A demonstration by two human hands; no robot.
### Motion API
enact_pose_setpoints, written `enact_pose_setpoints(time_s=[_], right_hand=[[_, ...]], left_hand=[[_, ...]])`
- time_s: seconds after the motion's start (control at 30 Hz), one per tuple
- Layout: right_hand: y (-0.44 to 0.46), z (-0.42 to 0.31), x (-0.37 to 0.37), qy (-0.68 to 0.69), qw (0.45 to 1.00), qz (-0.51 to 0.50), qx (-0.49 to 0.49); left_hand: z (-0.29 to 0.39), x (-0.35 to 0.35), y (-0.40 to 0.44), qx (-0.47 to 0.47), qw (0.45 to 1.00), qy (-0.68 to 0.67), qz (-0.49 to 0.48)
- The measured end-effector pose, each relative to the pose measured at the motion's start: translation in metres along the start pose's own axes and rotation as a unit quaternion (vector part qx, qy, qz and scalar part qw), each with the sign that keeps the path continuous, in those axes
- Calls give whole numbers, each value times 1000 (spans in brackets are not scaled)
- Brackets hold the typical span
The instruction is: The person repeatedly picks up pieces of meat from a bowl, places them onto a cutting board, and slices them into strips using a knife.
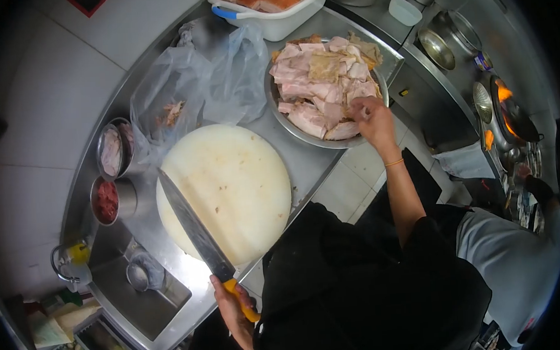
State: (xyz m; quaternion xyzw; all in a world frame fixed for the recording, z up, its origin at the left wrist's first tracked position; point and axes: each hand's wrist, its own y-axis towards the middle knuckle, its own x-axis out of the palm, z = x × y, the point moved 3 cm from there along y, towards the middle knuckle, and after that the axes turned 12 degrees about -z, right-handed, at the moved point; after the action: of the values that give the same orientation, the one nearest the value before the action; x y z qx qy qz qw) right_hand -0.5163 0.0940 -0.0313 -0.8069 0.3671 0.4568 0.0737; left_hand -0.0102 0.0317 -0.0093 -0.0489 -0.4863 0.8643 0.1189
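Note:
My left hand (232, 308) is wrapped round the yellow handle of a large kitchen knife (196, 225). Its long blade slants over the left part of a thick round white chopping board (242, 177), which carries a few small scraps. Over a wide metal bowl (303, 134) heaped with pale cooked meat slices (316, 86), my right hand (374, 116) reaches in at the near right side. The fingers of that hand are curled together against a piece of meat, their tips partly hidden.
Beyond the board lie clear plastic bags (226, 75) and a white tub (283, 24) of browned meat. Metal pots (127, 198) holding meat stand left, above a sink (147, 314). At right, a person in a grey shirt (509, 244) works near a flaming wok (520, 118).

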Motion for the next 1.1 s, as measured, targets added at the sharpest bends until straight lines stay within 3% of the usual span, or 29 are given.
enact_pose_setpoints(time_s=[0.23, 0.33, 0.43, 0.53, 0.57, 0.67, 0.7, 0.8, 0.83, 0.97, 1.1], right_hand=[[-5, -59, 66, -115, 992, 5, -57], [-2, -61, 80, -103, 991, -33, -74], [2, -50, 95, -31, 994, -105, 1], [11, -40, 82, 100, 988, -101, 51], [15, -39, 74, 133, 975, -137, 113], [24, -60, 60, 478, 854, -178, 105], [24, -75, 51, 481, 841, -209, 131], [22, -94, 76, 546, 800, -250, -8], [16, -109, 83, 501, 825, -259, -32], [-22, -174, 130, 527, 772, -313, -170], [-52, -197, 158, 327, 829, -361, -275]], left_hand=[[-5, 6, -3, 8, 1000, 24, -2], [-13, 2, -1, 24, 999, 30, 9], [-23, -4, 2, 26, 999, 21, 8], [-32, -7, 1, 29, 999, 14, 22], [-34, -7, -1, 33, 999, 9, 29], [-33, -5, -10, 31, 998, -7, 48], [-33, -4, -13, 28, 998, -16, 54], [-40, -9, -10, 34, 999, -19, 39], [-40, -9, -10, 53, 998, 9, 38], [-52, -19, -17, 67, 996, 47, 19], [-73, -22, -22, 46, 995, 72, 48]])
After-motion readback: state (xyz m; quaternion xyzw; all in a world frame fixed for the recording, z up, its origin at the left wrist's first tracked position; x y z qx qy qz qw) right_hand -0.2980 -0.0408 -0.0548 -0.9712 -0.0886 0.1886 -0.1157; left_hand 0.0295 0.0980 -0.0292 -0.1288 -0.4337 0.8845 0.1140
